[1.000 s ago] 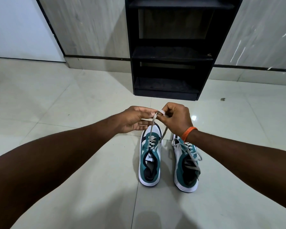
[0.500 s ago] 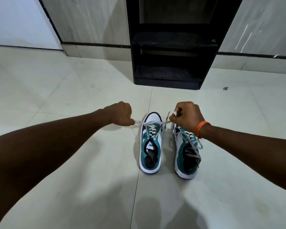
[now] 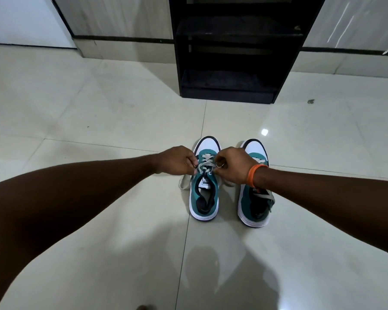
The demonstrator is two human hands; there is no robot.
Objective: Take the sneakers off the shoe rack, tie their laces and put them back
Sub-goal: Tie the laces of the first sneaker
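On floor (image 3: 99, 130) before shoe rack (image 3: 229, 95): lace tying.
Left hand (image 3: 177, 161) and right hand (image 3: 232, 167) pinch the laces (image 3: 206, 164) of the left sneaker (image 3: 205, 198), fingers (image 3: 192, 164) curled.

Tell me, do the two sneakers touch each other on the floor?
Apart. The head view shows a strip of bare floor between the left sneaker and the right sneaker along their heels.

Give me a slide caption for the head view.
Left hand and right hand pinch the grey laces of one teal sneaker on the tiled floor; second sneaker beside it, shoe rack behind.
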